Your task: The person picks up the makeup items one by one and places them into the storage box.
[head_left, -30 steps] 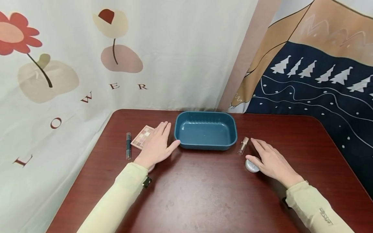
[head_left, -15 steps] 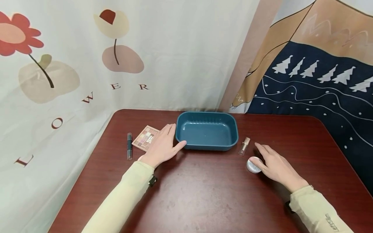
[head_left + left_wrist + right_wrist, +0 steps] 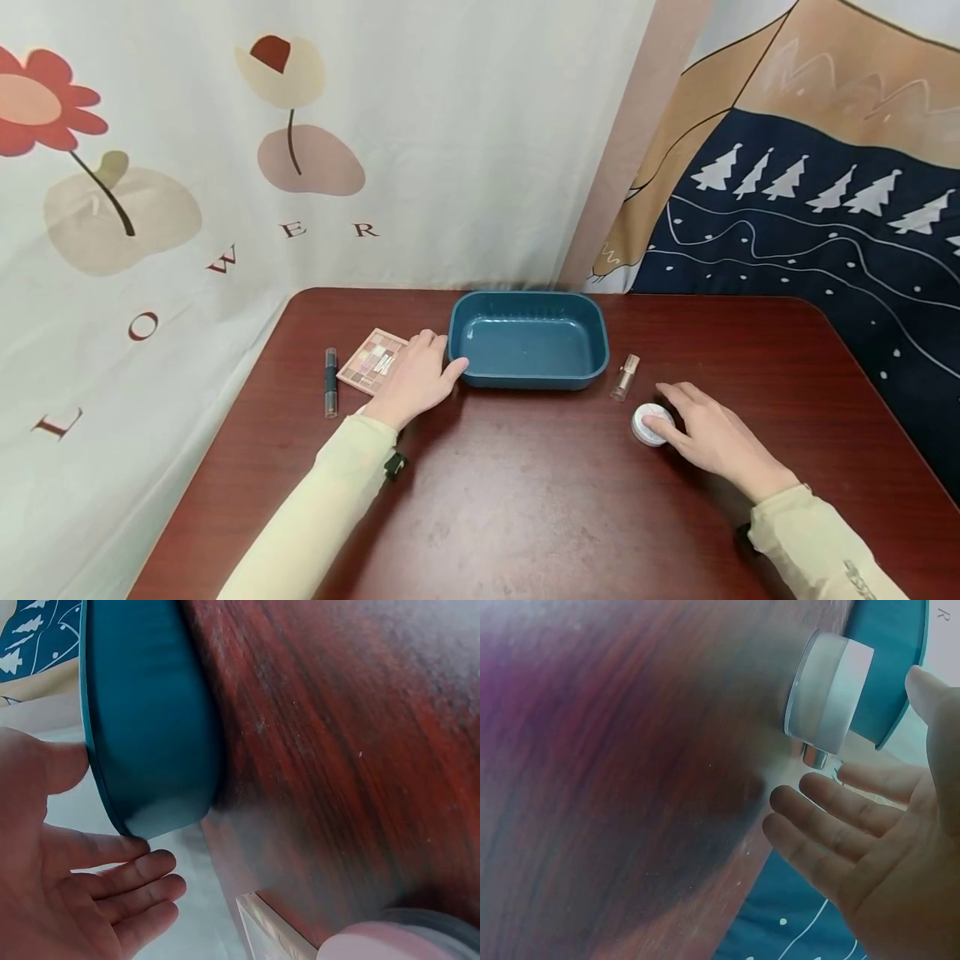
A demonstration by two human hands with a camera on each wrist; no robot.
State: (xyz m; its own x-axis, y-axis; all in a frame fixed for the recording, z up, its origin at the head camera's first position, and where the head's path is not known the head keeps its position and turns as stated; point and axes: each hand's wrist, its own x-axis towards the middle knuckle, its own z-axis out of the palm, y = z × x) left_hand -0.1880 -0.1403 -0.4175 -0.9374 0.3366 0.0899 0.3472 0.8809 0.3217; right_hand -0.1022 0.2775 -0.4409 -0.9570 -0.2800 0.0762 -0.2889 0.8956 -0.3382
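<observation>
My left hand (image 3: 414,379) is at the left front corner of a teal plastic basin (image 3: 536,383). In the left wrist view its thumb and index fingertip meet the basin's rim (image 3: 91,761), and the other fingers are loosely bent. An eyeshadow palette (image 3: 367,362) lies partly covered by this hand. My right hand (image 3: 716,437) is beside a small round jar (image 3: 651,423) with a white lid, thumb over its edge in the head view. In the right wrist view its fingers are spread around the jar (image 3: 829,694), apart from it.
A slim tube with a gold-toned cap (image 3: 626,377) lies right of the basin. A double-ended dark stick (image 3: 331,382) lies left of the palette. Something round and pink (image 3: 367,945) sits under my left wrist. Printed curtains (image 3: 465,167) hang behind the dark red table (image 3: 525,500).
My left hand has moved right and slightly down from over the palette to the basin's corner. My right hand has drawn slightly back and right, around the jar.
</observation>
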